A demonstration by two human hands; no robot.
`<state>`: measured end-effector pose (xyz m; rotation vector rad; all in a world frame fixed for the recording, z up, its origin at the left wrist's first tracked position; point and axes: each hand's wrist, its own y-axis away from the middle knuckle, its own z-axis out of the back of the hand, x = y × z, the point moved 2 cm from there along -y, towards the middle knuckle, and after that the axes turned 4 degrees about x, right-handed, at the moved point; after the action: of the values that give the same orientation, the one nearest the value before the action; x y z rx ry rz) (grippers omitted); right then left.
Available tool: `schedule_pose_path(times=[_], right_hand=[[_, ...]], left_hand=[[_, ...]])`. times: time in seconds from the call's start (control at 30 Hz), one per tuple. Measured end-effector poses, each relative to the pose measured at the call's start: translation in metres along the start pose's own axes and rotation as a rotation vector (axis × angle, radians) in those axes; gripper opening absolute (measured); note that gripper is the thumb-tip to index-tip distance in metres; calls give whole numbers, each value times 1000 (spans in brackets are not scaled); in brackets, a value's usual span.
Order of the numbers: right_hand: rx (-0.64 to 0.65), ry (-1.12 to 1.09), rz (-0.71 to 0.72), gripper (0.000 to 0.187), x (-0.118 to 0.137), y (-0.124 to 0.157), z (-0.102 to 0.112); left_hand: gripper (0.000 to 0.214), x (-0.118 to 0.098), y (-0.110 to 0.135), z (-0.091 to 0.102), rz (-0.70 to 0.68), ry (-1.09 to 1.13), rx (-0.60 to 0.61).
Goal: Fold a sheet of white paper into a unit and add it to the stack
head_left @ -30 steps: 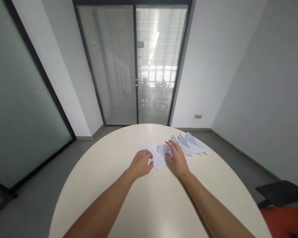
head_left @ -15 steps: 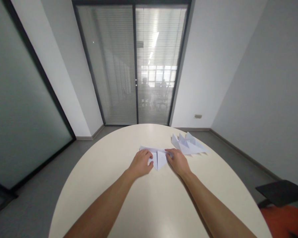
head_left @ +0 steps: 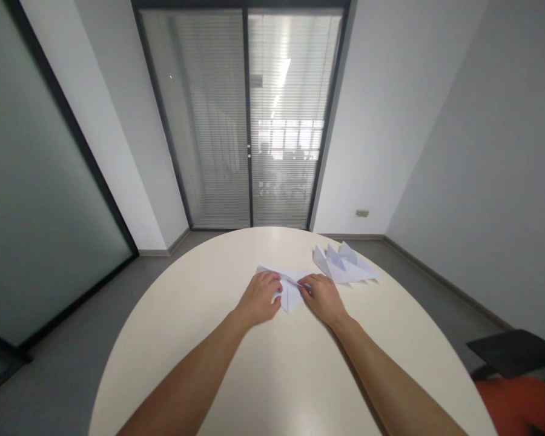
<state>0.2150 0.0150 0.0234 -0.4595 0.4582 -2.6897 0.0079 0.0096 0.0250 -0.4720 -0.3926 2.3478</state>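
Folded paper [head_left: 289, 299] on surface [head_left: 277, 375]: your left hand [head_left: 258, 298] holds one side, right hand [head_left: 326, 298] pinches the other (folded sheets [head_left: 349, 270] beyond).

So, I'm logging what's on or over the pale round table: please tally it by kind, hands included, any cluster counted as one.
Hands, bare left hand and bare right hand: 2
Creased white paper sheet: 1
Cluster of folded white paper, overlapping pieces uncounted: 1
Total: 4
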Motion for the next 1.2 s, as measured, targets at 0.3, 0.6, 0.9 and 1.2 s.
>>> schedule_pose_path(times=[0.3,0.6,0.9,1.2], right_hand=[[38,-73,91,23,8,2,-1],[35,-163,100,23,10,4,-3],[30,-185,104,22,12,4,-1],[34,-200,91,23,11,3,-3]], left_hand=[[43,-7,1,4,-45,-62,13],[28,-1,0,-3,85,-54,37],[32,0,0,-6,36,-47,58],[30,1,1,-9,56,-2,52]])
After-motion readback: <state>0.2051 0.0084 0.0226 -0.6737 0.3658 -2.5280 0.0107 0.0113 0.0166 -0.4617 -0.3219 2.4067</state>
